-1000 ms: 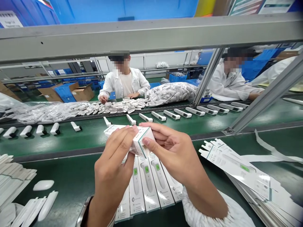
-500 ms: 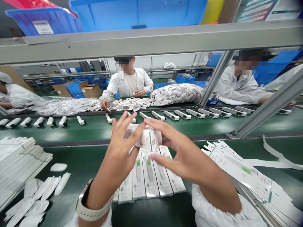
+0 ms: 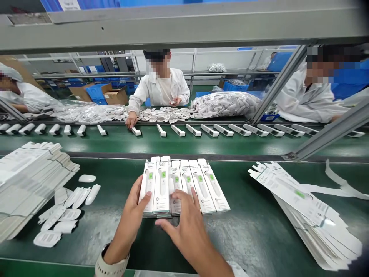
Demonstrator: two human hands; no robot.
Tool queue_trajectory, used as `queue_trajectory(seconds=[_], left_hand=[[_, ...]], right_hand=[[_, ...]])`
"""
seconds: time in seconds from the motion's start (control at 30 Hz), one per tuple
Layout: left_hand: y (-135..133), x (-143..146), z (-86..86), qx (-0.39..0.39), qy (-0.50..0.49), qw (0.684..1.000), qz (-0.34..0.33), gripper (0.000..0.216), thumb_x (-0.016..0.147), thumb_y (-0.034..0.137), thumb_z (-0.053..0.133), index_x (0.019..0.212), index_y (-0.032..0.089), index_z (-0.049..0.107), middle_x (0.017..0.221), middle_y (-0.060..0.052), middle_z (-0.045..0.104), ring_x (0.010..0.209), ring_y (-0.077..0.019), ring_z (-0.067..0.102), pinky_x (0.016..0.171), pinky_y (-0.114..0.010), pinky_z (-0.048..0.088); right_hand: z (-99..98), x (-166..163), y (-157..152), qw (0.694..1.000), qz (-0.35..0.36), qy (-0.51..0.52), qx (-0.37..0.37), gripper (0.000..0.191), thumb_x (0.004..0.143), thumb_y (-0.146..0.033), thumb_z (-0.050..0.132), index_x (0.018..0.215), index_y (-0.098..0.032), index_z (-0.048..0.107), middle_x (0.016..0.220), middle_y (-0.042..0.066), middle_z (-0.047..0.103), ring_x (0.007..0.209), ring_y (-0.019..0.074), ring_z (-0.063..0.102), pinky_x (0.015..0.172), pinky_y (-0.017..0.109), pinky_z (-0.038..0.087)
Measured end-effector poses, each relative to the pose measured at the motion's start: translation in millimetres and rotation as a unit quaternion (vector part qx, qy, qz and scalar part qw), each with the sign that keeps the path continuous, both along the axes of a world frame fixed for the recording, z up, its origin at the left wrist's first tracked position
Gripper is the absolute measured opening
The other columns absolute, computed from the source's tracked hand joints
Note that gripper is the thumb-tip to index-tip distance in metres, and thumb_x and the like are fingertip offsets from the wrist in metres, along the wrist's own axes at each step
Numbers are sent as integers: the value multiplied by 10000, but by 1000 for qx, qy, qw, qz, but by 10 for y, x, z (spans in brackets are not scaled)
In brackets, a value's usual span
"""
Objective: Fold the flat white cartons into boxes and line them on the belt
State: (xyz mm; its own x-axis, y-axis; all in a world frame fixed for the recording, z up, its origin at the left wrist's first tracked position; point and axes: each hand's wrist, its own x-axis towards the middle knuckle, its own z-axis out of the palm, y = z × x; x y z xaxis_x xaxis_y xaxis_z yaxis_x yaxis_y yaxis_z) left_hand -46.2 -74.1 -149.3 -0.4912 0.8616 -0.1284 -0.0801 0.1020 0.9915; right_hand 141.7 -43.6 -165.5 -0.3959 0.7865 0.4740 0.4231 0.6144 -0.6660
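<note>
A row of several slim white thermometer boxes [image 3: 201,184] lies on the green bench, each printed with a device and a green display. The two boxes at the left end sit slightly higher than the others. My left hand [image 3: 130,213] grips the leftmost thermometer box [image 3: 150,174], thumb on its front and fingers along its left side. Over the lower middle of the row is my right hand [image 3: 187,227], its fingertips on the boxes and its thumb spread away. Nothing is held in it.
Flat carton stacks lie at left [image 3: 34,173] and right [image 3: 308,207]. Loose white plastic covers [image 3: 70,219] are beside the left stack. Beyond, white thermometers [image 3: 209,130] line a conveyor [image 3: 121,144]. A co-worker [image 3: 161,84] reaches toward it. A metal beam [image 3: 178,27] crosses above.
The small carton held up between both hands is now down at the row's left end. Both hands have lowered, the right one letting go. My view has tilted down. The co-worker's hand reaches a conveyor thermometer.
</note>
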Motion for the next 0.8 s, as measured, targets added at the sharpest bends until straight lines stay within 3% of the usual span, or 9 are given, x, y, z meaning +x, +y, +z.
queue_trajectory(seconds=[0.07,0.13,0.23,0.33,0.43,0.5,0.6,0.73,0.8], left_hand=[[-12,-12,40,-1,-10,1000,-2,910,878,648,847,1635,263,520,1743,-130,545,1606,-410,524,1306,-519,496],[-46,-40,63,-7,-17,1000,-4,896,910,625,828,1662,275,487,1778,-128,499,1640,-411,477,1331,-544,459],[-88,-74,48,-20,-11,1000,10,862,974,611,766,1709,336,412,1823,-85,434,1690,-389,399,1390,-572,346],[-88,-78,20,-46,15,999,14,840,984,679,718,1708,373,421,1795,-68,482,1670,-403,433,1368,-598,381],[-69,-74,47,-39,51,998,7,857,1024,728,616,1736,314,381,1795,-122,473,1672,-403,427,1377,-592,364],[-59,-93,116,-19,77,997,20,867,1042,717,596,1751,285,347,1817,-140,431,1704,-378,372,1412,-565,295],[-74,-143,313,5,99,993,65,787,1043,694,635,1709,339,414,1823,-84,428,1726,-333,332,1444,-553,228],[-126,-82,740,80,192,967,147,533,1024,652,703,1449,331,678,1603,-48,679,1578,-356,555,1410,-593,337],[-96,78,969,122,277,946,117,415,1055,625,655,1325,325,753,1444,-34,778,1442,-348,678,1307,-547,505]], right_hand=[[76,128,88,998,2,-58,2,599,970,-453,839,1433,-262,511,1373,144,782,1380,411,726,1246,696,508],[209,451,386,991,-51,-123,4,499,1046,-518,699,1455,-263,569,1449,146,766,1452,399,680,1208,623,557],[399,1221,1008,965,-180,-188,3,461,1091,-538,541,1391,-202,637,1506,198,719,1469,381,648,1316,603,415],[480,2034,1447,913,-332,-236,-32,777,991,-482,645,1575,-5,457,1632,412,520,1561,536,489,1273,693,375],[451,2500,1590,873,-385,-284,-97,968,909,-467,734,1624,71,365,1519,463,593,1402,582,614,1120,663,501],[434,2602,1590,864,-380,-306,-124,899,920,-425,725,1629,28,411,1412,393,705,1274,531,702,1009,583,563],[537,2614,1527,863,-379,-310,-124,739,931,-318,696,1594,-41,523,1388,328,743,1268,503,708,945,537,572],[1009,2508,1356,879,-378,-268,-109,433,977,-355,657,1350,-151,742,1120,213,830,1014,458,784,801,519,589],[1318,2312,1229,918,-333,-195,-90,346,1013,-467,658,1235,-230,777,1004,125,842,882,381,801,735,469,611]])
